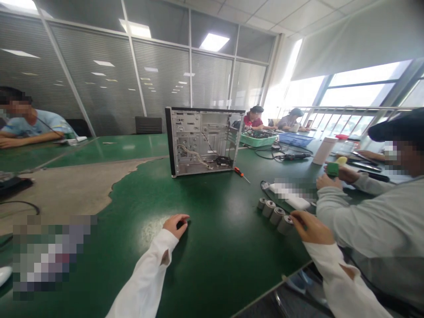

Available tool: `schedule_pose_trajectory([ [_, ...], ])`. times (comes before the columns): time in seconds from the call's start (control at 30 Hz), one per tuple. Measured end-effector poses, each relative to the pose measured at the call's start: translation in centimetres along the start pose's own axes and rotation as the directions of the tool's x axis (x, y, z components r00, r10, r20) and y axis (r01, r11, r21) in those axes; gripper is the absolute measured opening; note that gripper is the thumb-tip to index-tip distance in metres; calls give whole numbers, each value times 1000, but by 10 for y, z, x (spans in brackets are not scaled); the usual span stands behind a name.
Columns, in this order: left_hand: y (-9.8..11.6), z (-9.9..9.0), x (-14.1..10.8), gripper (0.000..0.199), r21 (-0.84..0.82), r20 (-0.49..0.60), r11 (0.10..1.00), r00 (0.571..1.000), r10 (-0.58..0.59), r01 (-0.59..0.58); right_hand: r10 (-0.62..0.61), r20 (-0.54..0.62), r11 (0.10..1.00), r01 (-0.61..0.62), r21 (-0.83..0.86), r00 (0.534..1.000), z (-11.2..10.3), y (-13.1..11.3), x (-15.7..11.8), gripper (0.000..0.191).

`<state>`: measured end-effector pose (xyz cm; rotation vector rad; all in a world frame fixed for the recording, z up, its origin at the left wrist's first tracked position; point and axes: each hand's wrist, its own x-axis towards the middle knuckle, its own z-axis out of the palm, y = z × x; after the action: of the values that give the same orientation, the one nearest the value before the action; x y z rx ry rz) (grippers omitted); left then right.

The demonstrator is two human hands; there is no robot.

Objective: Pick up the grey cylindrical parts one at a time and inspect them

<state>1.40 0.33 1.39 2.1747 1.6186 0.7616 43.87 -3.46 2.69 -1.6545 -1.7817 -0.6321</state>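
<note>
My left hand [176, 225] rests on the green tabletop [218, 247], fingers loosely curved, a gap between thumb and fingers and nothing held. To the right, my right hand [314, 227] has its fingers on the nearest grey metal-looking cylinder [285, 225], at the end of a short slanting row of several. Another cylinder [277, 216] stands just behind it. Beyond my hands an opened computer case [205, 141] stands upright, with loose cables and bare metal bays inside. By its lower right corner lies a screwdriver [239, 172] with an orange-and-black handle.
A white power strip [291, 196] lies behind the cylinders. At right a co-worker [371, 207] holds a green block [332, 170]. Farther back are a green basket [258, 140], a blue basket [296, 139] and a white cup [324, 150]. The table covering is torn at left.
</note>
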Motion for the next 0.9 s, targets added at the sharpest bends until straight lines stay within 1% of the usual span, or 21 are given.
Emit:
schedule_pose_trajectory([
  [0.03, 0, 0, 0, 30, -2, 2, 1000, 1000, -2, 2, 5, 0, 1000, -5, -13, 1000, 2, 2, 1, 26],
  [0.13, 1, -1, 0, 30, -7, 1, 1000, 1000, -9, 9, -15, 54, 1000, 16, -17, 998, 8, 8, 2, 24],
  [0.23, 0, 0, 1, 30, -9, -3, 1000, 1000, -1, 0, -50, 84, 999, 50, 0, 995, 8, 9, 2, 22],
  [0.4, -2, 2, 1, 28, -7, -15, 1000, 1000, 10, -10, -43, 35, 998, 41, 47, 998, 3, 0, -2, 22],
  [0.47, -3, 2, 1, 27, -4, -16, 1000, 1000, 15, -15, -48, 34, 996, 45, 78, 998, 6, 0, -5, 27],
  [0.5, -3, 2, 1, 27, -4, -16, 1000, 1000, 18, -18, -52, 49, 995, 47, 89, 997, 10, 2, -6, 33],
  [0.57, -3, 2, 1, 27, -1, -16, 1000, 1000, 22, -22, -60, 98, 993, 49, 106, 993, 19, 5, -8, 45],
  [0.6, -2, 2, 1, 27, 1, -16, 1000, 1000, 21, -21, -59, 124, 993, 45, 112, 990, 23, 7, -10, 48],
  [0.73, -2, 2, 2, 27, 6, -13, 1000, 1000, 17, -16, -18, 176, 993, -4, 119, 984, 30, 10, -15, 45],
  [0.83, -2, 2, 1, 28, 8, -15, 1000, 1000, 23, -23, 29, 160, 995, -43, 86, 987, 31, 14, -17, 44],
  [0.9, -1, 1, 1, 28, 16, -14, 1000, 1000, 24, -24, 9, 133, 998, -16, 54, 991, 31, 18, -15, 43],
])
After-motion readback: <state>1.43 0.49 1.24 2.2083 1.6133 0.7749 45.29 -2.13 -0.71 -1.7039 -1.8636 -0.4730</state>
